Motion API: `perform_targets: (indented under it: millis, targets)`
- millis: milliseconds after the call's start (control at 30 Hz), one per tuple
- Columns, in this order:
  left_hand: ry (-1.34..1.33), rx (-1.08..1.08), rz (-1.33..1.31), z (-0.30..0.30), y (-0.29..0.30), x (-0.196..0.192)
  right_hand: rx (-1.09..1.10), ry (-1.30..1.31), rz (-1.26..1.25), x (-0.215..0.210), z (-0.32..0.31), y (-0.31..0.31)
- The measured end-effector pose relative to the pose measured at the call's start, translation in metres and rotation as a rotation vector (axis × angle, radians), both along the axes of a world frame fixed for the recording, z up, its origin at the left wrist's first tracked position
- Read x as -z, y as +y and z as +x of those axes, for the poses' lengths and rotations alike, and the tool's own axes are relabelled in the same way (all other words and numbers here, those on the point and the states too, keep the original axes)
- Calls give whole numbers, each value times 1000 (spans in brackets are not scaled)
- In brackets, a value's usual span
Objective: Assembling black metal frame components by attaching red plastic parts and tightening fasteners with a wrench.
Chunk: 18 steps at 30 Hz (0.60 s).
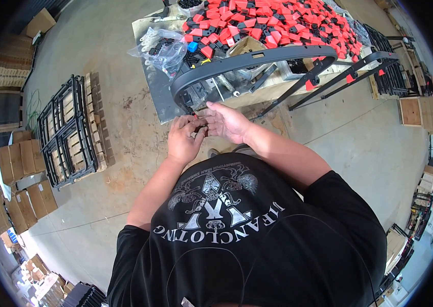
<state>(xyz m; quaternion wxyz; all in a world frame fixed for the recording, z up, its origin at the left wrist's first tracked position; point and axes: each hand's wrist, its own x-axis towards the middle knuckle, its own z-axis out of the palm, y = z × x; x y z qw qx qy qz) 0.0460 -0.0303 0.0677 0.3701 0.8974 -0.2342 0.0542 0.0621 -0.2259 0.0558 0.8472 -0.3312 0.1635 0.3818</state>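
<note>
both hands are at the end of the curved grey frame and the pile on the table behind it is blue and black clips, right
Not quite: the head view shows the clips are red and black. Both the left hand and right hand are at the end of the curved grey frame.

Bare grey concrete floor [124, 66], stained, evenly lit. Worktable [155, 97] at twelve o'clock, heaped with red-and-black plastic parts [272, 23]. Black metal frames [68, 130] stacked on a pallet at nine o'clock; cardboard boxes [22, 174] ranged beyond them, more frames [393, 71] at two o'clock.
</note>
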Motion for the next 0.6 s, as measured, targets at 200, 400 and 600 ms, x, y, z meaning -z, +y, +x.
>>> perform_targets:
  millis: [200,400,600]
  targets:
    - [-62,-76,-97,5,3,13,-46,-145,-114,11,-5,-2]
    - [14,-110,-71,6,5,17,-107,-311,-290,25,4,2]
    - [482,-385,-314,15,22,33,-36,-382,-621,40,20,14]
